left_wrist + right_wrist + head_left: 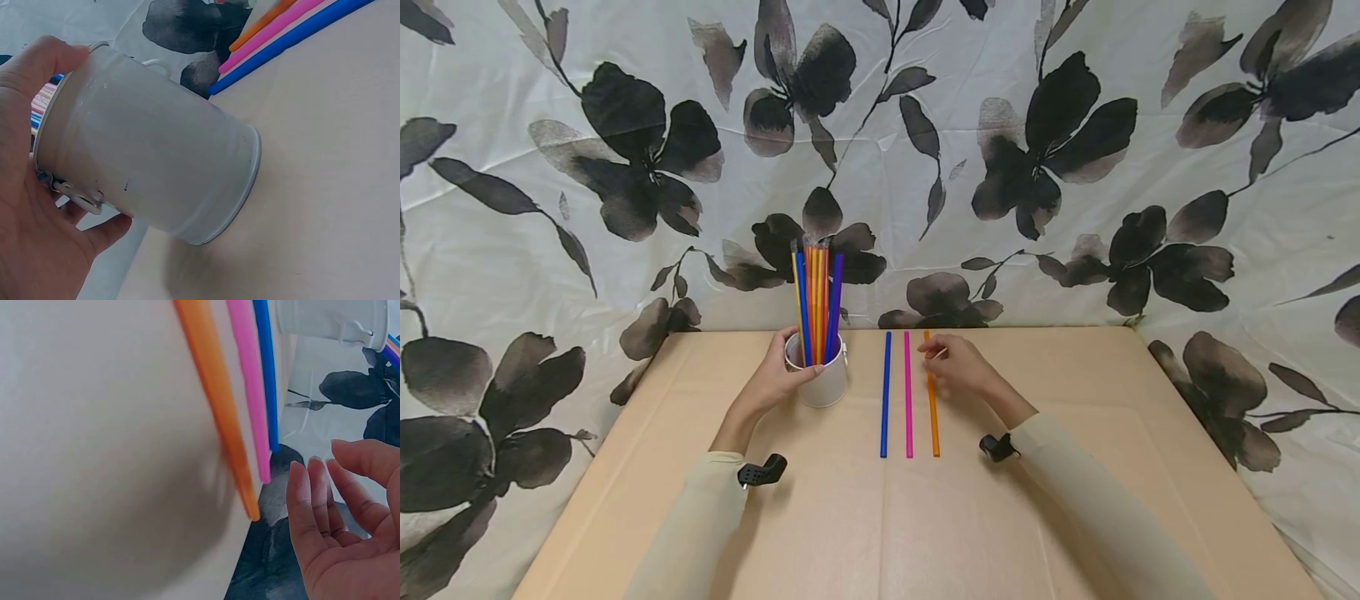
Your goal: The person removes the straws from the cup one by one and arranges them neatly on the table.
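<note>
My left hand (772, 377) grips a small white metal bucket (826, 385) near its rim, thumb at the front edge. Several long thin coloured sticks (816, 304), blue, yellow, orange and purple, stand in it. To its right, three sticks lie side by side: a blue stick (886, 396), a pink stick (908, 396) and an orange stick (933, 417). Over the far part of the orange one hovers my right hand (964, 367). Its fingers (301, 494) are loosely bent and apart from the thumb, with nothing between them in the right wrist view.
The light brown table (820, 525) ends at a far edge just behind the bucket and the sticks. A white cloth with dark flowers (925, 192) hangs behind and at both sides. Each wrist wears a small black device (762, 472).
</note>
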### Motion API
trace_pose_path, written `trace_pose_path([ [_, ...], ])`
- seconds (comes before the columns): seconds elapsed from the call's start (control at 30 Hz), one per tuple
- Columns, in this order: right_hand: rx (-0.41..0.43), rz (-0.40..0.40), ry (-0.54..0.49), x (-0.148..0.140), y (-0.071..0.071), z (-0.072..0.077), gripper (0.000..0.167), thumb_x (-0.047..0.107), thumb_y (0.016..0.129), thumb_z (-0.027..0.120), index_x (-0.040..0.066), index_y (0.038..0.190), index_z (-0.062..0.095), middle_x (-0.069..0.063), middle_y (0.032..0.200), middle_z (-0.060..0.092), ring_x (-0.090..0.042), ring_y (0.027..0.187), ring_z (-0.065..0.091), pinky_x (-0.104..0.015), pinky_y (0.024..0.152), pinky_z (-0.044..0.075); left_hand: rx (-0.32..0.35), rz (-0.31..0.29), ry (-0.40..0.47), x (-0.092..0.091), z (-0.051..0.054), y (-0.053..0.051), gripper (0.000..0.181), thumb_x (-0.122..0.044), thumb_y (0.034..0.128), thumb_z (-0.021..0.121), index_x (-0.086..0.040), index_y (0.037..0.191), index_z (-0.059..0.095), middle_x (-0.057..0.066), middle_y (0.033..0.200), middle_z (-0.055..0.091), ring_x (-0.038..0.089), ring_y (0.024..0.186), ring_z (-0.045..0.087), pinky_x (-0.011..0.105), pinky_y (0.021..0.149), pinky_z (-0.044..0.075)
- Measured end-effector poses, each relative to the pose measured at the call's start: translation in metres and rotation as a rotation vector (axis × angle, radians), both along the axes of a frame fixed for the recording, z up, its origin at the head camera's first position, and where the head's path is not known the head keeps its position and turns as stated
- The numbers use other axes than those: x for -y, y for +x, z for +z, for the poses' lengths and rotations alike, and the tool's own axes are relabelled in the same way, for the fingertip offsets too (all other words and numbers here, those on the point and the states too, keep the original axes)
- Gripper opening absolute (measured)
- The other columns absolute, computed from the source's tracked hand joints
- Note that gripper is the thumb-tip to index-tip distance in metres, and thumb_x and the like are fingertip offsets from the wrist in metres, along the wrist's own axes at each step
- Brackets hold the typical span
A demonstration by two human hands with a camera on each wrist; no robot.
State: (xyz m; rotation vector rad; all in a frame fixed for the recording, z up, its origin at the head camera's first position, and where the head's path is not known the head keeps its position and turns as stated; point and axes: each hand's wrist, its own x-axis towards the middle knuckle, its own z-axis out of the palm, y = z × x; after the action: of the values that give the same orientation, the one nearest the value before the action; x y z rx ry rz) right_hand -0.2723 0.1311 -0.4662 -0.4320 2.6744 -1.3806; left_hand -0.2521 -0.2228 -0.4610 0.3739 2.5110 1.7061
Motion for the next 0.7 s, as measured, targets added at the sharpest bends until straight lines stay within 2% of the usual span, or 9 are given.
trace_pose_path([
  [0.1, -0.024, 0.016, -0.001, 0.004, -0.002, 0.003, 0.027, 0.007, 0.096, 0.067, -0.002, 0.121, 0.069, -0.011, 0.1, 0.067, -0.024, 0.088, 0.063, -0.026, 0.075, 0.057, 0.028, 0.004, 0.003, -0.002, 0.003, 0.002, 0.091, -0.018, 0.0929, 0.074, -0.01, 0.158, 0.011, 0.026, 0.163, 0.015, 0.046, 0.151, 0.018, 0.064, 0.12, 0.018],
  [0.33, -0.057, 0.047, -0.02, 0.015, -0.005, 0.011, 0.022, 0.006, 0.095, 0.066, 0.005, 0.115, 0.072, -0.009, 0.1, 0.068, -0.023, 0.088, 0.063, -0.026, 0.074, 0.059, 0.062, -0.007, 0.019, -0.01, 0.029, 0.02, 0.089, -0.015, 0.0936, 0.072, -0.004, 0.157, 0.011, 0.03, 0.162, 0.015, 0.048, 0.151, 0.016, 0.066, 0.12, 0.017],
  [0.47, -0.053, 0.065, -0.056, 0.023, -0.005, 0.015, 0.021, 0.007, 0.095, 0.067, 0.006, 0.115, 0.072, -0.009, 0.102, 0.068, -0.024, 0.089, 0.063, -0.027, 0.076, 0.059, 0.068, -0.009, 0.024, -0.011, 0.032, 0.022, 0.09, -0.016, 0.0935, 0.073, -0.005, 0.157, 0.01, 0.029, 0.162, 0.013, 0.048, 0.152, 0.015, 0.066, 0.12, 0.017],
  [0.53, -0.048, 0.071, -0.073, 0.028, -0.005, 0.016, 0.021, 0.007, 0.096, 0.067, 0.006, 0.116, 0.072, -0.009, 0.101, 0.068, -0.024, 0.09, 0.062, -0.027, 0.078, 0.058, 0.074, -0.008, 0.031, -0.01, 0.031, 0.021, 0.09, -0.017, 0.0934, 0.073, -0.007, 0.158, 0.011, 0.029, 0.163, 0.013, 0.047, 0.152, 0.015, 0.065, 0.12, 0.018],
  [0.7, -0.059, 0.082, -0.105, 0.039, -0.006, 0.019, 0.021, 0.007, 0.096, 0.067, 0.006, 0.117, 0.072, -0.008, 0.098, 0.066, -0.023, 0.087, 0.062, -0.027, 0.078, 0.058, 0.047, 0.009, 0.029, -0.002, 0.005, 0.006, 0.092, -0.025, 0.0919, 0.076, -0.014, 0.158, 0.013, 0.023, 0.163, 0.016, 0.044, 0.151, 0.019, 0.064, 0.121, 0.018],
])
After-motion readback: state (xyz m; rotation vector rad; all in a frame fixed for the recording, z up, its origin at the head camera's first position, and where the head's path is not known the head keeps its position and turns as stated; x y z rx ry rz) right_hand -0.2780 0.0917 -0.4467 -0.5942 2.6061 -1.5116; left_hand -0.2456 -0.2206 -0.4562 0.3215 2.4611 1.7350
